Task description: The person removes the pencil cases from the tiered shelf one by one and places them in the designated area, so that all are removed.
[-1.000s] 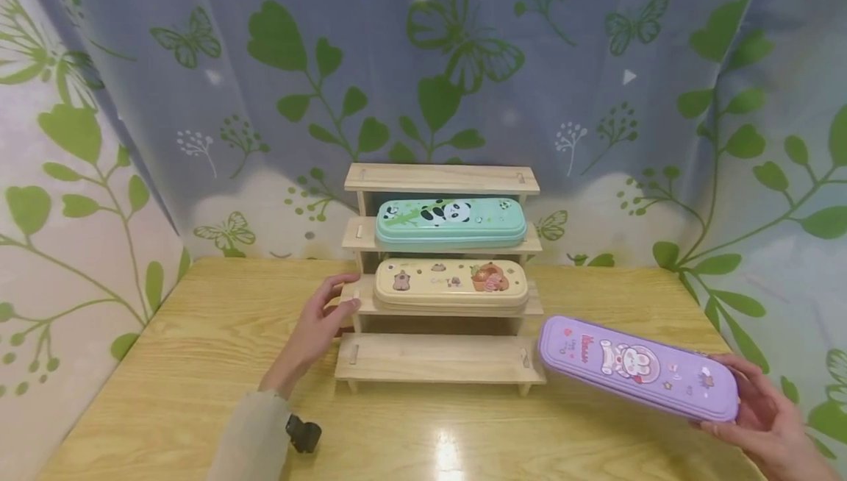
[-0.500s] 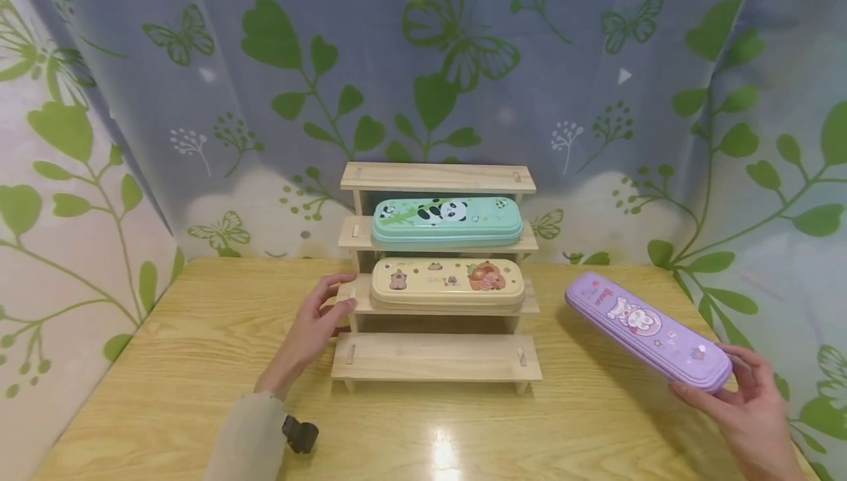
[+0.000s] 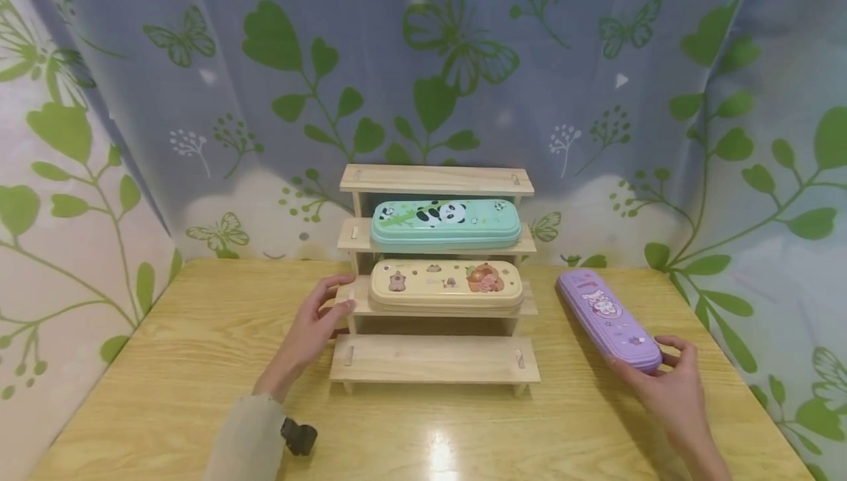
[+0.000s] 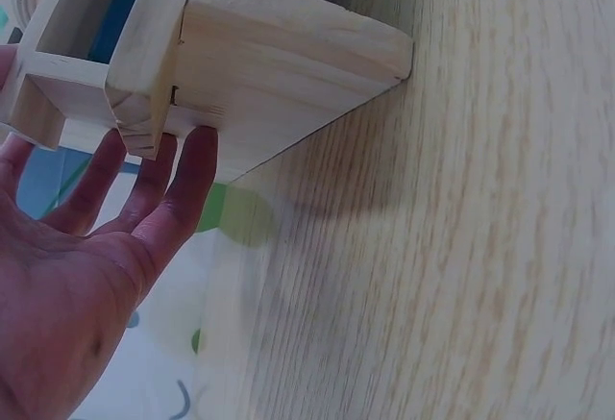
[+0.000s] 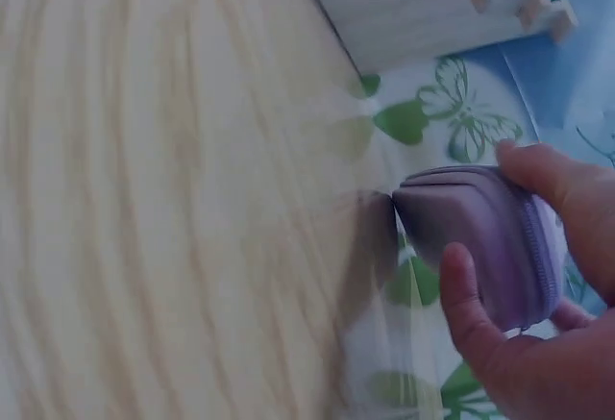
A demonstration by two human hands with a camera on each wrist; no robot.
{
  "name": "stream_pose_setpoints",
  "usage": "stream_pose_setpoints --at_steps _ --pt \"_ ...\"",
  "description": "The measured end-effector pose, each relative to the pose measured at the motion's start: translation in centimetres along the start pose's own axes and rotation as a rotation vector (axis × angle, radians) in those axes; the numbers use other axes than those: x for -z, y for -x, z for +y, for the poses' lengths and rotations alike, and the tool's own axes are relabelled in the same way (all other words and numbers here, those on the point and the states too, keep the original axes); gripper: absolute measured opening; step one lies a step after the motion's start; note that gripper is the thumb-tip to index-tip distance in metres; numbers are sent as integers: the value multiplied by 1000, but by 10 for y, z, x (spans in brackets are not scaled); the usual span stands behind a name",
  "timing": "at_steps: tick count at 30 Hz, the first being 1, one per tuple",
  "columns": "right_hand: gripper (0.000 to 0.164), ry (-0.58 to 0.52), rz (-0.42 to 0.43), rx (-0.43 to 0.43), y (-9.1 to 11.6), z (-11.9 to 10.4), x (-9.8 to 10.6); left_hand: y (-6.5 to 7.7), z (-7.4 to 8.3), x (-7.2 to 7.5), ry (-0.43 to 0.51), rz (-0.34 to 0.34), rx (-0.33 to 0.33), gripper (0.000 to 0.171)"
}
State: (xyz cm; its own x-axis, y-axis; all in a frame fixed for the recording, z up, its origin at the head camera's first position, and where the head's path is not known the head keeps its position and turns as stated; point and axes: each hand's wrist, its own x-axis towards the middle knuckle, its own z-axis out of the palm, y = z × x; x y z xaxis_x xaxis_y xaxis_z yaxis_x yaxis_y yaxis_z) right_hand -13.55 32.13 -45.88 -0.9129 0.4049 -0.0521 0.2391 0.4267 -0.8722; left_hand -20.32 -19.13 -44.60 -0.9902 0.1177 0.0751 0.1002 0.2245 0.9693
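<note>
A purple zip pencil case (image 3: pixel 609 319) with a rabbit picture is at the right of the table. My right hand (image 3: pixel 668 385) grips its near end between thumb and fingers, also seen in the right wrist view, where the case (image 5: pixel 480 247) slants with its far end close to the tabletop. My left hand (image 3: pixel 314 326) holds the left end of a stepped wooden rack (image 3: pixel 437 358). In the left wrist view, the fingertips of the left hand (image 4: pixel 86 257) touch the rack's side. A yellow pencil case (image 3: pixel 443 287) and a mint panda pencil case (image 3: pixel 446 223) lie on its middle steps.
The rack stands on a wood-grain table (image 3: pixel 231 334). Behind it and at both sides hangs a blue and white curtain (image 3: pixel 370 62) with green leaves and butterflies. A black device (image 3: pixel 299 437) is on the left wrist.
My right hand has carried the purple pencil case inward and lower, turning it from nearly crosswise to pointing away from me. The left hand stays on the rack.
</note>
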Motion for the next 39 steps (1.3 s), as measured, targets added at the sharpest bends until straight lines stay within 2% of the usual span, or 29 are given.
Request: stream_pose_setpoints --at_steps 3,10,16,19,21,25,28,30,33,39 --pt "95 70 -55 -1 2 -3 -7 0 -1 0 -4 3 -1 42" --pt "94 66 -160 0 5 -5 -20 0 -1 0 -10 5 -10 42" --pt "88 196 -172 15 6 -9 -21 0 -1 0 -24 6 -11 42" --pt "80 262 -132 56 6 -12 -18 0 -1 -1 -20 4 -16 42" --pt "75 267 -92 107 7 -14 -16 0 -2 -1 -15 2 -14 42" --pt "62 176 -35 294 8 -21 -18 0 -2 0 -17 4 -10 42" --pt "54 98 -44 472 7 -31 -24 0 -2 0 -21 6 -13 43" --pt "53 56 -76 554 7 -40 -30 0 -2 0 -22 5 -15 43" --pt "54 20 -120 633 6 -55 -41 0 -3 -1 -22 7 -18 42" --pt "56 -20 -143 743 3 -85 -67 0 -3 -2 -12 13 -30 43"
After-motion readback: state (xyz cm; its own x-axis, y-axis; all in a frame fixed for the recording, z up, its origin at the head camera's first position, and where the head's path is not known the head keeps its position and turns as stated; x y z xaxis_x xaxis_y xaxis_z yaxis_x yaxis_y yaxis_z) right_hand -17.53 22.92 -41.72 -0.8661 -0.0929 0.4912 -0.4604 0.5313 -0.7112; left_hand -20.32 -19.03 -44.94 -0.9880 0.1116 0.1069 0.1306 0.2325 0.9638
